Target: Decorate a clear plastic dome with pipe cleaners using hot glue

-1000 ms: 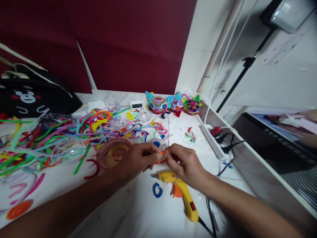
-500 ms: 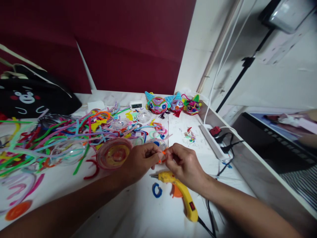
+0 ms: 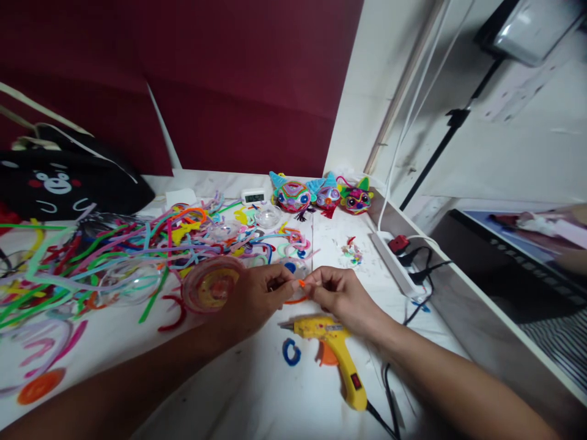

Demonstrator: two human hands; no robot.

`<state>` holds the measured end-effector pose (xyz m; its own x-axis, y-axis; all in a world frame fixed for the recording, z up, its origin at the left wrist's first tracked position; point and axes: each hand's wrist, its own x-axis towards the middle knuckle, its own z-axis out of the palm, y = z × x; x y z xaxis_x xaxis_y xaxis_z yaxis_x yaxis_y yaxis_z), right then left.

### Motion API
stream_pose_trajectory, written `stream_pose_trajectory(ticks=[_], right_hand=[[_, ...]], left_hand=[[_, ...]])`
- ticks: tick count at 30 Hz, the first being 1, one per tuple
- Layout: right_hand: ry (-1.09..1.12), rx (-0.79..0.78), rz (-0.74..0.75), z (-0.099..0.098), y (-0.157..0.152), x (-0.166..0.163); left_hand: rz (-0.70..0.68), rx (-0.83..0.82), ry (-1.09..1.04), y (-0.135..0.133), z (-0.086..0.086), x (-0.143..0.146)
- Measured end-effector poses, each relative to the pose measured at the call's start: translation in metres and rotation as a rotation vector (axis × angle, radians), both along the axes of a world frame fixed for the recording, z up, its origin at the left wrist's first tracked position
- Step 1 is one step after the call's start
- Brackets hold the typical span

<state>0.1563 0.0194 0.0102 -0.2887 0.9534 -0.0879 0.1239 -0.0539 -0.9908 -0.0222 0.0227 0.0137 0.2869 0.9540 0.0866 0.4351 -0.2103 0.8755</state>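
Between the fingertips of my two hands is a short orange pipe cleaner (image 3: 301, 283). My left hand (image 3: 259, 296) pinches it from the left, its fingers curled. My right hand (image 3: 343, 298) meets it from the right, thumb and fingers pressed together. An orange curve shows just below the fingertips; whether it belongs to the same piece I cannot tell. Under my right hand a yellow glue gun (image 3: 342, 348) lies on its side, nozzle pointing left. A blue curled pipe cleaner (image 3: 291, 352) rests near the nozzle. Behind my left hand stands a pinkish clear bowl (image 3: 192, 287), partly covered.
Pipe cleaners (image 3: 114, 244) in many colours heap on the left. Three decorated animal heads (image 3: 293, 197) sit at the back beside a small digital clock (image 3: 254, 196). A power strip (image 3: 398, 263) with plugs lies along the right-hand edge. A black bag (image 3: 64, 177) stands far left.
My right hand's fingers have shifted slightly and closed nearer the left fingertips, and less of the orange piece shows between them. The view has moved a little; the glue gun stays put.
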Motion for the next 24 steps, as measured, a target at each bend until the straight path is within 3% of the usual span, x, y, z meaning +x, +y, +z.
stream_pose_trajectory(ticks=[12,24], right_hand=[[0.049,0.012,0.03,-0.006,0.006,0.0],[-0.093,0.209,0.036,-0.01,0.002,0.003]], left_hand=[[0.056,-0.056,-0.111,0.005,-0.003,0.0],[-0.013,0.201,0.09,0.003,-0.01,-0.001]])
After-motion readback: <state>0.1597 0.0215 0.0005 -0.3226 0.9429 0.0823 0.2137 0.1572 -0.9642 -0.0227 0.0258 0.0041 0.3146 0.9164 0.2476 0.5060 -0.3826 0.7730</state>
